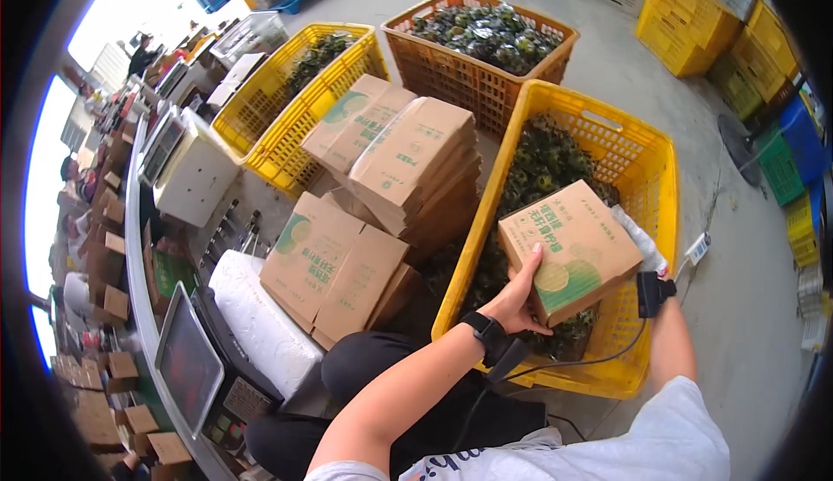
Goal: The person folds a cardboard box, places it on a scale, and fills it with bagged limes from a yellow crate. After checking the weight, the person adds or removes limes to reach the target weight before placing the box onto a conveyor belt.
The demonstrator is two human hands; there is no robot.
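A closed cardboard box (568, 251) with green print is held tilted over a yellow plastic crate (638, 160). My left hand (523, 297) grips its near left side, thumb on the printed face and fingers underneath. My right hand (657, 264), apparently in a white glove, is at the box's right side; its fingers are mostly hidden. Beneath the box, the crate holds many dark green, wrapped round items (547, 164). Black bands with devices sit on both wrists, and a dark cable runs between them.
Flattened cardboard boxes (408, 147) are stacked left of the crate, with more (330, 264) nearer me. A white foam block (260, 316) and a screened device (195, 364) stand left. Behind are an orange crate (451, 69) and another yellow crate (286, 143). A white plug-like piece (697, 248) hangs right.
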